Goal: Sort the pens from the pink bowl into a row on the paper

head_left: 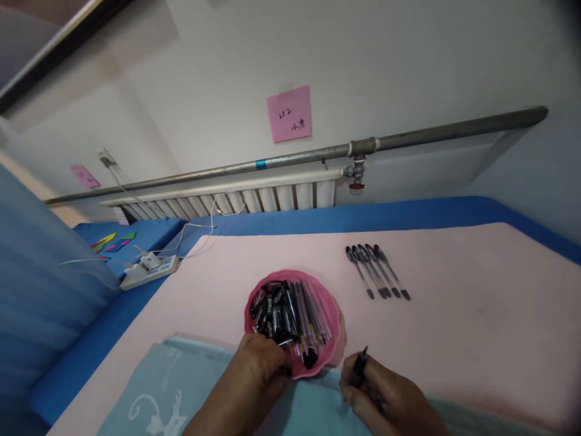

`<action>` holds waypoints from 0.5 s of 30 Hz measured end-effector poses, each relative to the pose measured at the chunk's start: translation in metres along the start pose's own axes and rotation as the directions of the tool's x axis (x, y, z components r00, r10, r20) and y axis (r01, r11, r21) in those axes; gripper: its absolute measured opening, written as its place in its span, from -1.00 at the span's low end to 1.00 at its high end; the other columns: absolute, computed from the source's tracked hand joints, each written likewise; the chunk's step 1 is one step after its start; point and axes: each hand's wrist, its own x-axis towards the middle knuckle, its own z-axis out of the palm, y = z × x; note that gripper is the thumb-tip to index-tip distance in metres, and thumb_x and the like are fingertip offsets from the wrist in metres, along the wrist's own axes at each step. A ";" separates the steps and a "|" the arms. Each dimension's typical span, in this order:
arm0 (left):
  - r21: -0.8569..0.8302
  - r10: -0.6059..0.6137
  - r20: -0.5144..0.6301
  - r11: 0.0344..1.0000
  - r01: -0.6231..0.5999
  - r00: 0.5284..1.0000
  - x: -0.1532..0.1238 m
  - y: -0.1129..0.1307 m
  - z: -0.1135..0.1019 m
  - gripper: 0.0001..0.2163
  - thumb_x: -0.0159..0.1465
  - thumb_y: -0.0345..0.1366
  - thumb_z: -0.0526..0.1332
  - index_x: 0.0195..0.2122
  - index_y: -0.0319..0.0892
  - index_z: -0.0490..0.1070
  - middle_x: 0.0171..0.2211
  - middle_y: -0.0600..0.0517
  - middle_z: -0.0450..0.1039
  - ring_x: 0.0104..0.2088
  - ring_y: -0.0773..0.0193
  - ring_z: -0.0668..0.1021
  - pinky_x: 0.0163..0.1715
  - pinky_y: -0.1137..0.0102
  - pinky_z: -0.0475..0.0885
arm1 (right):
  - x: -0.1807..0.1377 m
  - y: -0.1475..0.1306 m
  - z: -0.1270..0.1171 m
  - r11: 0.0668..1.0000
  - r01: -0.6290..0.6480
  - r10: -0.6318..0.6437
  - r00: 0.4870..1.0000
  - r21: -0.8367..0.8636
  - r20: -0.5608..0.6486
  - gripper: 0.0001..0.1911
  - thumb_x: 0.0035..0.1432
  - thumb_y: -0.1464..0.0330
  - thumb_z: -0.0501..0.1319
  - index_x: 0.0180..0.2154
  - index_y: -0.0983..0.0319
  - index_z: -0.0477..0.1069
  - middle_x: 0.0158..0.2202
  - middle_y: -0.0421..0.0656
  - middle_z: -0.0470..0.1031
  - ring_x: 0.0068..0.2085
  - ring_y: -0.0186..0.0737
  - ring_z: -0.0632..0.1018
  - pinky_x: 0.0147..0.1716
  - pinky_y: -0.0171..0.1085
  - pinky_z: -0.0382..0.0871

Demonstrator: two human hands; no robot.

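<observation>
My right hand (381,393) is closed around a black pen (360,366), its tip pointing up and no cap on that end. My left hand (261,369) is at the near left rim of a pink scalloped bowl (336,315), fingers curled. Something small and dark shows at its fingertips, too hidden to name. In the bowl lie black pen caps (275,318) on the left and thin ink refills (313,309) on the right. Beyond the bowl to the right, several assembled clear-barrelled pens (376,272) lie side by side, black caps away from me.
A pink cover (454,345) lies over the blue table (408,212). Light blue patterned cloth (204,375) is at the near edge. A power strip (149,272) with cables stands left. Behind are a radiator (285,197) and a pipe (308,156).
</observation>
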 end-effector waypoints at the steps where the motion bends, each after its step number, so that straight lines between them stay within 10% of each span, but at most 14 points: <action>1: -0.041 -0.039 -0.012 0.998 0.039 0.999 -0.002 0.002 0.001 -0.78 0.03 -0.49 0.15 -0.44 -0.06 0.54 -0.44 0.02 0.55 -0.37 0.19 0.50 -0.32 0.39 0.27 | 0.000 -0.001 -0.001 0.998 -0.021 0.021 1.000 0.053 -0.003 -0.87 0.05 0.26 0.13 -0.47 0.15 0.32 -0.53 -0.22 0.40 -0.47 -0.25 0.42 -0.48 -0.31 0.27; 8: -0.458 -0.237 -0.028 0.866 0.199 0.971 -0.016 0.032 0.014 -0.90 0.03 -0.43 0.19 -0.48 -0.15 0.49 -0.56 0.08 0.48 -0.51 0.31 0.46 -0.46 0.50 0.29 | -0.006 -0.010 -0.006 0.760 -0.029 0.059 0.998 0.649 -0.024 -0.73 0.07 0.13 0.22 -0.33 0.19 0.33 -0.49 -0.17 0.45 -0.53 -0.27 0.44 -0.61 -0.32 0.30; 15: -0.562 -0.222 0.059 0.799 0.216 0.973 -0.021 0.043 0.026 -0.88 -0.01 -0.49 0.16 -0.49 -0.19 0.46 -0.51 0.02 0.53 -0.49 0.29 0.49 -0.46 0.46 0.32 | -0.015 -0.015 -0.002 0.699 0.000 -0.057 0.997 0.715 0.056 -0.83 0.12 0.21 0.21 -0.33 0.17 0.35 -0.52 -0.22 0.44 -0.51 -0.29 0.45 -0.57 -0.33 0.32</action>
